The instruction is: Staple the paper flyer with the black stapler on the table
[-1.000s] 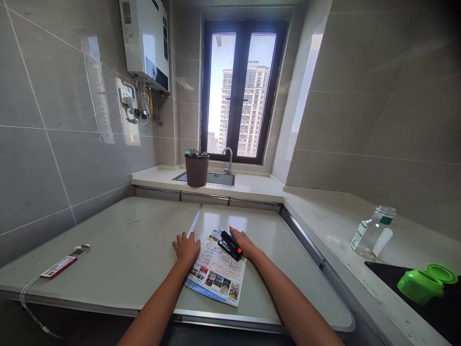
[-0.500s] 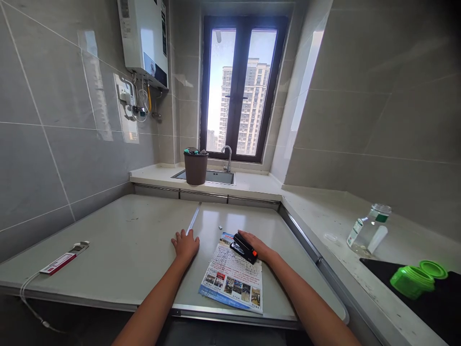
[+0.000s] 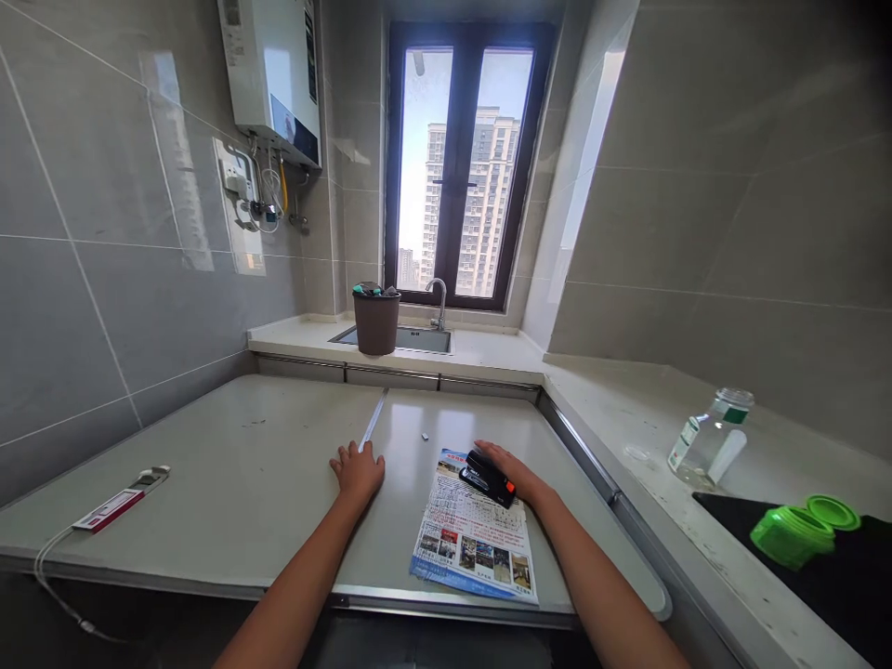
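Note:
My left hand [image 3: 360,471] lies flat on the folding table [image 3: 271,502], fingers spread, close to its centre seam. It holds nothing. My right hand [image 3: 519,472] is at the right side of a black stapler [image 3: 486,479] with an orange-red button, its fingers reaching along the far side and partly hidden. The stapler rests on the upper part of a printed leaflet [image 3: 474,536] with photos and a blue border. Other sheets seem to lie under this leaflet, their edges showing at the lower left. Beyond them sits a tiny box-like piece [image 3: 425,436].
A white and red device [image 3: 111,509] with a cable lies on the table's left. A brown bin [image 3: 377,323] stands by the sink [image 3: 432,342]. On the right counter are a glass jar [image 3: 712,444] and an open green container [image 3: 793,536].
My right hand has moved right, and the stapler and leaflet have slid right with it. The left hand stays in place. The view has shifted slightly.

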Demonstrator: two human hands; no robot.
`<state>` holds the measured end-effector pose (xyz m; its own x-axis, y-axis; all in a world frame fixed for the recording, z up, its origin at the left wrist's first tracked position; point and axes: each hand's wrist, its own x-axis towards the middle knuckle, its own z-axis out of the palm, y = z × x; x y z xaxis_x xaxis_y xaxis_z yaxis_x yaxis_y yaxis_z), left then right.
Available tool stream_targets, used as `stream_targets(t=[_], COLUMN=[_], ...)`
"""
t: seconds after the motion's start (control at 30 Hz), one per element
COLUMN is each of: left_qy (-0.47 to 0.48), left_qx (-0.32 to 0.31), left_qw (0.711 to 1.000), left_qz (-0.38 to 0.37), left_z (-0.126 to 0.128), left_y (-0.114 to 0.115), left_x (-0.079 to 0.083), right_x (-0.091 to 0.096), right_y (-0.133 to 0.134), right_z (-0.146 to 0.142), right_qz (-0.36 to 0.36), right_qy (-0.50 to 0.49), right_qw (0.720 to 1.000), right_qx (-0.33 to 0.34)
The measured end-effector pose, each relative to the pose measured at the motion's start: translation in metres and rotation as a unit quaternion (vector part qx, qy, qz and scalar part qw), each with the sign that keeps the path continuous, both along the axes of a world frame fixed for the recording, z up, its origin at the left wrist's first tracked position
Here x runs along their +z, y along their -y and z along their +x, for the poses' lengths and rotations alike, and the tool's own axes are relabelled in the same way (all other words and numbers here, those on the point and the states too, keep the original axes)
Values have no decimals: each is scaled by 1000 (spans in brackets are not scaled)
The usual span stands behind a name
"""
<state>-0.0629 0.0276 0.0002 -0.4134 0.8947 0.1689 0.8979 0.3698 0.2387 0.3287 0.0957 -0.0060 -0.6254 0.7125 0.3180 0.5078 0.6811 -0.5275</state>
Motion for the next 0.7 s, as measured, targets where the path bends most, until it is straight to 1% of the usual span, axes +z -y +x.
stream_targets(t=[0.13,0.2,0.23,0.27,0.33,0.43,0.53,0.7], left_qy=[-1,5,9,16,44,102,133,119], left_qx=[-5,-28,-48,-76,-156,-287,-377,-519], left_qw=[1000,997,994,990,973,933,900,841], left_qz=[30,68,93,120,164,192,172,98], left_z=[3,7,10,14,21,30,33,35], left_y=[1,2,2,3,4,8,13,23], left_x=[4,8,10,12,15,17,18,23], right_x=[9,16,19,22,27,30,30,32], right_y=[-2,1,3,7,14,21,24,25], right_z=[5,6,6,6,4,-5,-12,-14], right_qz=[38,33,20,2,-37,-81,-96,-85], right_qy=[-77,-120,-135,-142,-138,-107,-91,-90], right_qw=[995,989,988,988,990,990,991,992], right_qx=[-54,-75,-72,-59,-14,32,26,11])
